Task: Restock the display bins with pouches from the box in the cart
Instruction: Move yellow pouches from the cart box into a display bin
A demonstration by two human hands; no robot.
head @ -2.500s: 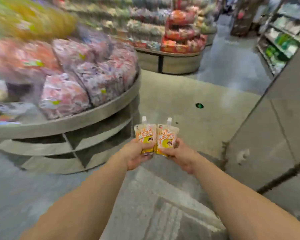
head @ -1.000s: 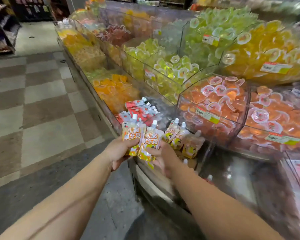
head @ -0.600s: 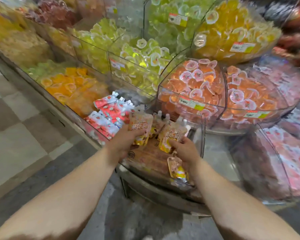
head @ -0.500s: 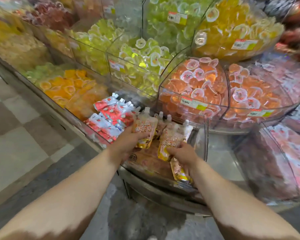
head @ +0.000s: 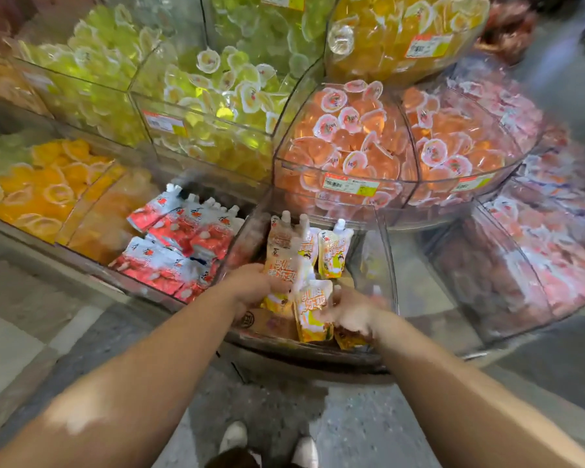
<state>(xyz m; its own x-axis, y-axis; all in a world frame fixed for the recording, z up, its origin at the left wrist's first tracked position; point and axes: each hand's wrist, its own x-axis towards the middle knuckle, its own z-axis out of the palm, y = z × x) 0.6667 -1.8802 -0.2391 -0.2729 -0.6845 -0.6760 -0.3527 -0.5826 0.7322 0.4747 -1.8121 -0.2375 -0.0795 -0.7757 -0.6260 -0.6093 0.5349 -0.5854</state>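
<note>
Orange-and-yellow spouted drink pouches [head: 333, 253] are stood upright at the back wall of a clear plastic display bin [head: 387, 265] on the lowest tier. One such pouch [head: 279, 265] is gripped by the curled fingers of the left hand [head: 254, 285] inside the bin; another pouch [head: 313, 310] is pinched by the right hand [head: 353, 310] near the front rim. Red-and-white spouted pouches [head: 179, 241] are held in the bin adjoining on the left. Orange jelly cups [head: 352, 136] are piled in the curved bin above.
</note>
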